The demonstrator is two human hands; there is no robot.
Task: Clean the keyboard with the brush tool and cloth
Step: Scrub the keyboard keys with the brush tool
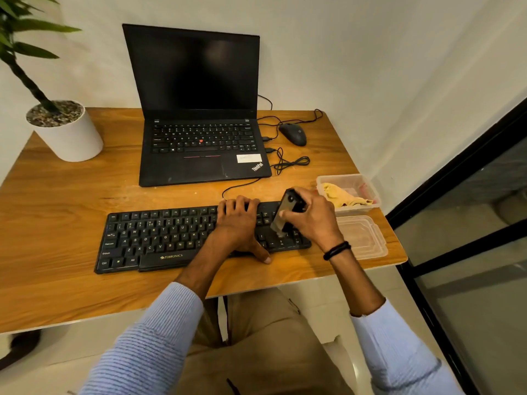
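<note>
Brushing step under way; right hand (309, 216) grips the brush tool (285, 213), bristles down on the keyboard (159, 238) keys beneath it; left hand (238, 223) lies flat, fingers relaxed, steadying the board; cloth (343, 195) waits in the tub just beyond the right hand; next, I'd judge, sweep leftward.

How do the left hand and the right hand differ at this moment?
The left hand rests spread on the keyboard and holds nothing; the right hand grips the brush tool, bristles down on the keys. The right wrist wears a black band; the left wrist is bare. Both are over the keyboard's right part, in light blue sleeves.
</note>
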